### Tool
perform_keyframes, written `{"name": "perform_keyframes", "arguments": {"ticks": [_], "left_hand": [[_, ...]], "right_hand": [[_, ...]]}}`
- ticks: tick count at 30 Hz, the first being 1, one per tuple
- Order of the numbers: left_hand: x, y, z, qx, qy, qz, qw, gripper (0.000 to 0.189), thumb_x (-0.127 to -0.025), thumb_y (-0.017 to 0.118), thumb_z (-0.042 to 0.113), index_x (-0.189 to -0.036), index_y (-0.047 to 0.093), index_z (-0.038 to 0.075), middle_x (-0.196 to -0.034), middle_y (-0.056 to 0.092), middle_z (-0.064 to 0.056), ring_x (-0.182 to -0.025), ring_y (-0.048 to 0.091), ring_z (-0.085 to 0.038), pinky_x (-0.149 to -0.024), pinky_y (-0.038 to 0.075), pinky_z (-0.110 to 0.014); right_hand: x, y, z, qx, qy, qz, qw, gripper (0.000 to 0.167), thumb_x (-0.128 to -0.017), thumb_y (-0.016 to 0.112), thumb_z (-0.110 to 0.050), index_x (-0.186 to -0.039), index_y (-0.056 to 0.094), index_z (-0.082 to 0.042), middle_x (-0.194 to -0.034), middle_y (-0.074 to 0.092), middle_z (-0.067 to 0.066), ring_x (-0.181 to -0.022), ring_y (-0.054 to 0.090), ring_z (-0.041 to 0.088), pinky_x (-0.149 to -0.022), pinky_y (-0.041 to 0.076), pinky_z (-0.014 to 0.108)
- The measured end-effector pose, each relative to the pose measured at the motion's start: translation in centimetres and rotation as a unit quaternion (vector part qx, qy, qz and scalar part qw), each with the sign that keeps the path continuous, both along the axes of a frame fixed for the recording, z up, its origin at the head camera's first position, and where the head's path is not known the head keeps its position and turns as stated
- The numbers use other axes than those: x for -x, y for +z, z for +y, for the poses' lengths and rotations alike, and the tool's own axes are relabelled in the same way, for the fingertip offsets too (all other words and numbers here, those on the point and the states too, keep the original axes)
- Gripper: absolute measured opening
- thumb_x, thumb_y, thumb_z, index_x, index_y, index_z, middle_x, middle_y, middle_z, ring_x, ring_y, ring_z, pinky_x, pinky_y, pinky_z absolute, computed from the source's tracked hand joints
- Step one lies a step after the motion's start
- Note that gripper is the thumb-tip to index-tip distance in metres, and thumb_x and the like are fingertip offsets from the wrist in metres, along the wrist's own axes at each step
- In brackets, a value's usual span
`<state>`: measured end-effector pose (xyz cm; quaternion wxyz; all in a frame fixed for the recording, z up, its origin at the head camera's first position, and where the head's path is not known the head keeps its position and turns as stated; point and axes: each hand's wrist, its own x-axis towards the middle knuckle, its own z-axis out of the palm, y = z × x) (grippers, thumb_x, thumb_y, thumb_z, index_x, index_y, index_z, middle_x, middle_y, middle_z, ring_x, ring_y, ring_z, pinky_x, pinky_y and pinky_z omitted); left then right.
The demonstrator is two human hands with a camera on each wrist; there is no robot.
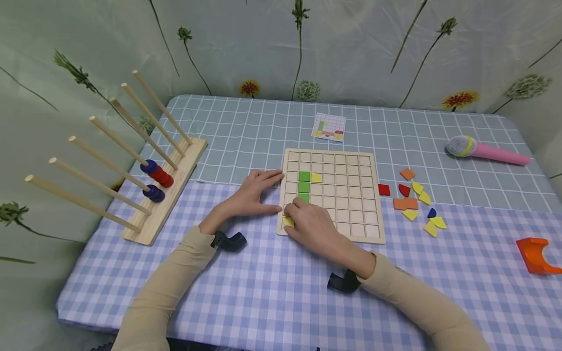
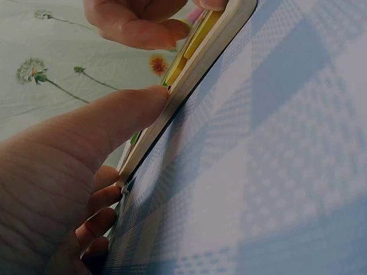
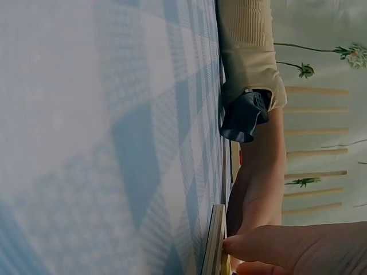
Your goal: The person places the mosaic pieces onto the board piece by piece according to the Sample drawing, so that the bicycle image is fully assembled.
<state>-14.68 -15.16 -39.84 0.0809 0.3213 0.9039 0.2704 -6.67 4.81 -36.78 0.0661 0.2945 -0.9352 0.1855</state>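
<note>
Table [image 1: 281, 292], blue-white check cloth nr. side, grey grid cloth far side, carries everything. Wooden peg rack [image 1: 173, 192] at L side: 7 pegs, slanted in view, w/ blue & red discs [image 1: 163, 178] on two of them. Wooden grid board [image 1: 347, 202] lies flat mid-table, well apart from rack. L hand [image 1: 253, 195] at board's L edge: fingers spread, tips & thumb touching the rim, grip released, nothing held. R hand [image 1: 313, 224] over board's nr. L corner, fingers bent, thumb & fingertips at a yellow piece there; can't tell if grip is pinching it or just pressing. Pink toy mic [image 1: 487, 150] far R, on its side. Orange block [image 1: 533, 256] w/ curved cutout nr. R edge. Small printed card [image 1: 328, 126] just beyond board. Three green squares [image 1: 304, 187] in a column in 2nd row of cells from L, lowest partly hidden by R hand; yellow quarter-round [image 1: 315, 178] just R of top one. Yellow piece [image 1: 288, 221] in nr. L corner of board, under R fingertips. Red square [image 1: 384, 190] just beside board's R edge; other loose pcs, orange/yellow/red, scattered past it. Tiny blue half-round [image 1: 432, 213] among them.
</note>
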Motion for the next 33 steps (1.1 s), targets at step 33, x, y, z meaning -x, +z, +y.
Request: {"name": "perform_keyframes", "arguments": {"ticks": [33], "left_hand": [[0.2, -0.1, 0.0, -0.004, -0.002, -0.001, 1.0, 0.084, -0.077, 0.072, 0.042, -0.146, 0.034, 0.014, -0.153, 0.032, -0.005, -0.124, 0.033, -0.027, -0.099, 0.029, -0.048]], "right_hand": [[0.9, 0.3, 1.0, 0.025, 0.024, -0.035, 0.9988, 0.027, -0.08, 0.066, -0.011, -0.107, 0.067, -0.006, -0.099, 0.063, 0.003, -0.076, 0.058, 0.013, -0.06, 0.047, 0.027]]}}
